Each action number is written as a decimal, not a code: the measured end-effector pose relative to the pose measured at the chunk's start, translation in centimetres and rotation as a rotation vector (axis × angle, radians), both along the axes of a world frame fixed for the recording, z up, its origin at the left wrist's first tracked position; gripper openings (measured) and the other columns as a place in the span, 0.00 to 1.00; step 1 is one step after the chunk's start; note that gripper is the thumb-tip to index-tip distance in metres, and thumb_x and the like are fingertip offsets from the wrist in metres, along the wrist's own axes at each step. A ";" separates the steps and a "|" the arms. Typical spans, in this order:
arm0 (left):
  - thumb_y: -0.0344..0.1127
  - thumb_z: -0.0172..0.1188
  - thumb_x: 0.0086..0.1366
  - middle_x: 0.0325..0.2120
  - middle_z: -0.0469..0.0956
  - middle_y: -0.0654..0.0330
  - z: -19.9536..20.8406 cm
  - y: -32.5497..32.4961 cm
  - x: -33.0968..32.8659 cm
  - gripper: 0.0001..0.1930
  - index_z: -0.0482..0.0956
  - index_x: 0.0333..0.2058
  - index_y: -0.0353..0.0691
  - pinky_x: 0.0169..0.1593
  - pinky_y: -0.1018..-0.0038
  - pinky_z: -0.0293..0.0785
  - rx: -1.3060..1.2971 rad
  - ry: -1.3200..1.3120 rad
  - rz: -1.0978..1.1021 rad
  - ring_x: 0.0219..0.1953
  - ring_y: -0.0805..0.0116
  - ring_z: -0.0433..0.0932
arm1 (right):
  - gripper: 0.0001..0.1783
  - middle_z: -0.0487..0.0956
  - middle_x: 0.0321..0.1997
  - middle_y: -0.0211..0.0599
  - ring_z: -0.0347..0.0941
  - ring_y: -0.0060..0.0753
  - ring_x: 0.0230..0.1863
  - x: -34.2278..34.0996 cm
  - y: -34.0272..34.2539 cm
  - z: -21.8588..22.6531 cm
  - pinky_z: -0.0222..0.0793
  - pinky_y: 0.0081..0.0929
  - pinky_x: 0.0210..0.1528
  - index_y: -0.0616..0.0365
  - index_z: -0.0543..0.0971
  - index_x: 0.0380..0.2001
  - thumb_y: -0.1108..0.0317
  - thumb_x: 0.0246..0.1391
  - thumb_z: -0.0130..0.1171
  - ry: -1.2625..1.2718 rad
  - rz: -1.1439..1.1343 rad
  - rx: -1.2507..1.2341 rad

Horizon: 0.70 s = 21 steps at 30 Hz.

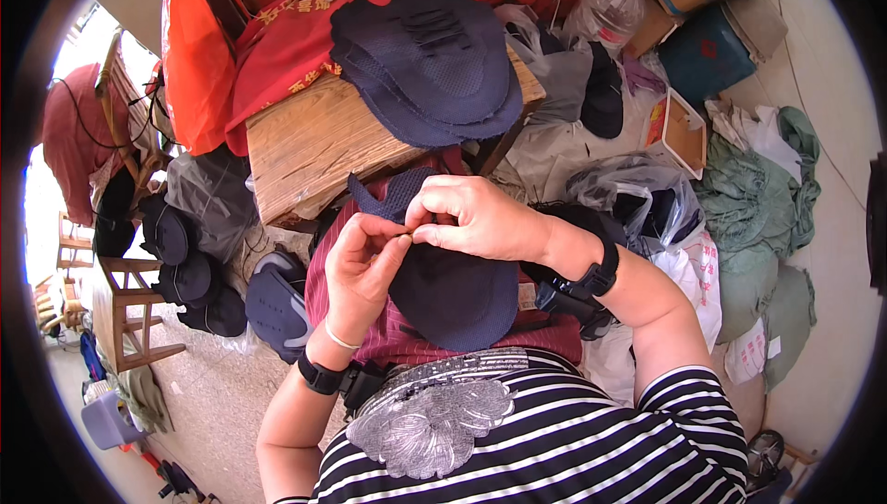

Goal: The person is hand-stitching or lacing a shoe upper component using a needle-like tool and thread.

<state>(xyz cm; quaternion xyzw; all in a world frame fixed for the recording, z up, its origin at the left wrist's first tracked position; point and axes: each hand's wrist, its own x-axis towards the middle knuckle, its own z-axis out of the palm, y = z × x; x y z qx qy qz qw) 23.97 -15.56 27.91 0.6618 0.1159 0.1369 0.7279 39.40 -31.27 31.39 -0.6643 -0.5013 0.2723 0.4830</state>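
My left hand [358,268] and my right hand [476,218] meet over my lap, thumbs and fingertips pinched together. What lies between the fingertips is too small to make out. Right beneath them a dark navy knitted piece [457,299], looking like a shoe upper, rests on a maroon striped cloth [370,342]. A strap-like part of it curls up beyond my left fingers. Past my hands, several similar navy knitted pieces [434,79] lie stacked on a wooden bench [305,148].
Left of my lap are dark shoe-like pieces [277,305] and a small wooden stool [134,319]. An orange-red bag [192,60] hangs at the far left. On the right lie plastic bags [637,190], an open box [679,134] and green cloth [753,208]. A plastic bottle [605,14] stands behind.
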 end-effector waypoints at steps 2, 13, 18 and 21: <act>0.24 0.67 0.66 0.33 0.74 0.69 0.2 -0.3 0.0 0.07 0.78 0.41 0.35 0.40 0.84 0.69 -0.030 0.026 0.005 0.34 0.83 0.72 | 0.06 0.77 0.35 0.37 0.77 0.33 0.37 -0.1 -0.3 -0.7 0.72 0.31 0.40 0.62 0.80 0.36 0.71 0.57 0.64 -0.124 -0.010 0.010; 0.26 0.75 0.50 0.31 0.72 0.59 0.9 -0.3 0.3 0.13 0.84 0.35 0.39 0.33 0.70 0.73 0.867 -0.182 -0.145 0.31 0.65 0.75 | 0.08 0.77 0.32 0.31 0.72 0.16 0.19 -2.4 -2.6 -3.6 0.67 0.14 0.21 0.60 0.70 0.47 0.66 0.73 0.50 0.690 -0.416 0.078; 0.25 0.75 0.49 0.29 0.71 0.58 0.9 -0.8 1.3 0.12 0.81 0.30 0.38 0.32 0.70 0.73 0.883 -0.186 -0.207 0.30 0.63 0.75 | 0.07 0.75 0.30 0.30 0.66 0.13 0.17 -2.6 -1.5 -6.0 0.63 0.14 0.19 0.60 0.70 0.47 0.68 0.73 0.50 0.719 -0.470 0.195; 0.23 0.73 0.49 0.29 0.71 0.58 0.6 -0.9 1.3 0.11 0.79 0.29 0.38 0.31 0.71 0.73 0.819 -0.174 -0.190 0.28 0.64 0.74 | 0.07 0.74 0.29 0.29 0.64 0.12 0.17 -3.0 -1.3 -6.2 0.62 0.13 0.19 0.60 0.70 0.46 0.68 0.73 0.50 0.710 -0.505 0.211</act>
